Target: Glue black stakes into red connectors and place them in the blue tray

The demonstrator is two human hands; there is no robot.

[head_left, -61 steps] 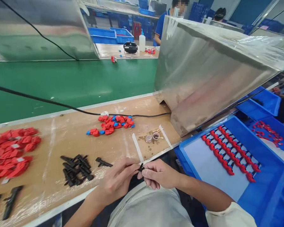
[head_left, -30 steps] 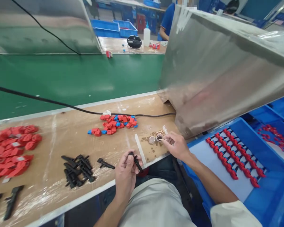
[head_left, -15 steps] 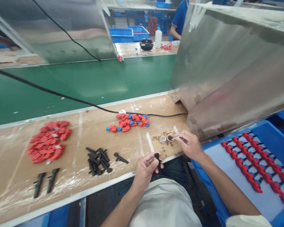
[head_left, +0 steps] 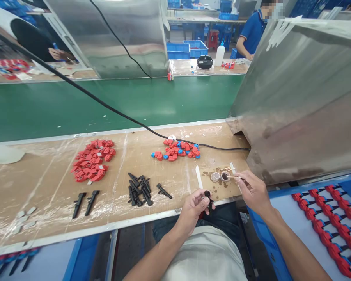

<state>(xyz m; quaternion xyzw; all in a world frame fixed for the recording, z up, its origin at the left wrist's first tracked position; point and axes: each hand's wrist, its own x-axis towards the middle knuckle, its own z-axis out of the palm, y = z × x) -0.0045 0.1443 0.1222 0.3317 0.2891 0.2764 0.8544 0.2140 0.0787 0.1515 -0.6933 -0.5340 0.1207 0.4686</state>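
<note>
My left hand (head_left: pixel 192 207) is closed around a black toy gun piece (head_left: pixel 208 194) held upright by the table's front edge; a bit of red shows below the fingers. My right hand (head_left: pixel 255 192) pinches a thin wooden stick (head_left: pixel 234 177). Its tip reaches into a small round pot (head_left: pixel 225 176) of dark liquid. Beside that pot sits a second small clear pot (head_left: pixel 215 177). Left of my hands lie a heap of black toy gun pieces (head_left: pixel 139 190), a single black piece (head_left: pixel 164 191) and two more near the red pile.
A red parts pile (head_left: pixel 94 160) and red-and-blue parts (head_left: pixel 178 150) lie on the table. A black cable (head_left: pixel 117 112) crosses above. At right stand a metal housing (head_left: pixel 298 97) and a blue tray (head_left: pixel 263 234) with rows of assembled pieces. A co-worker (head_left: pixel 253 33) is across the green belt (head_left: pixel 152 97).
The view has swung left, so the table's things appear further right and grey flat pieces show at left. Both hands keep their hold; the stick's tip stays at the dark pot.
</note>
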